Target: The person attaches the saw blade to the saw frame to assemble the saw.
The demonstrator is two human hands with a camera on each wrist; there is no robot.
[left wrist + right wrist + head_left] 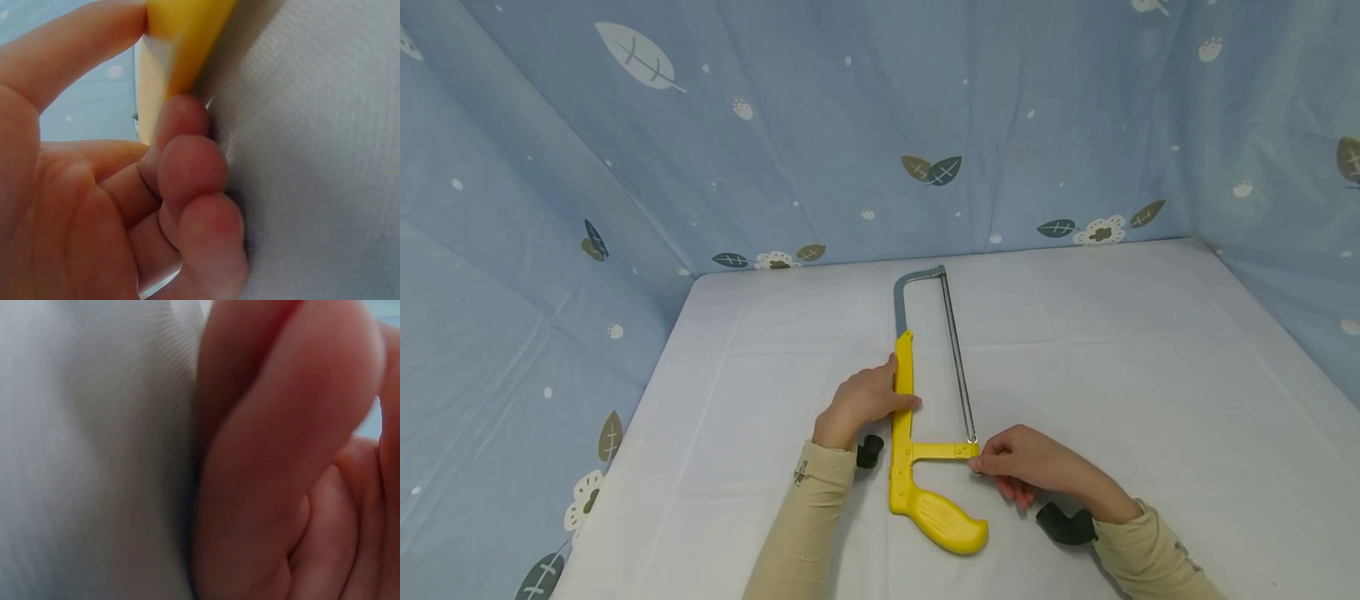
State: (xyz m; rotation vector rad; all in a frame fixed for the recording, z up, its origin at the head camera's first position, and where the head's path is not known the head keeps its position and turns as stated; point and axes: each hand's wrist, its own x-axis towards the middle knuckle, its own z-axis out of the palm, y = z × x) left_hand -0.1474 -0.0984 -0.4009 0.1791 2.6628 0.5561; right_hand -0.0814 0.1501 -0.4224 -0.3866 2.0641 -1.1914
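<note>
A hacksaw (903, 417) with a yellow frame and handle and a grey metal front bow lies flat on the white cloth. Its narrow blade (958, 358) runs along the right side, from the bow to the short yellow arm. My left hand (861, 396) grips the yellow frame bar, thumb on the inner side and fingers at the outer side. In the left wrist view, the fingertips (192, 167) rest near the cloth beside the yellow bar. My right hand (1030, 462) pinches the yellow arm's outer end, where the fingers hide the small part held.
White cloth (775, 367) covers the table. A blue patterned curtain (850, 125) hangs behind it and along both sides. A black curved piece (1066, 525) sits at the right wrist, and another black piece (870, 451) at the left wrist.
</note>
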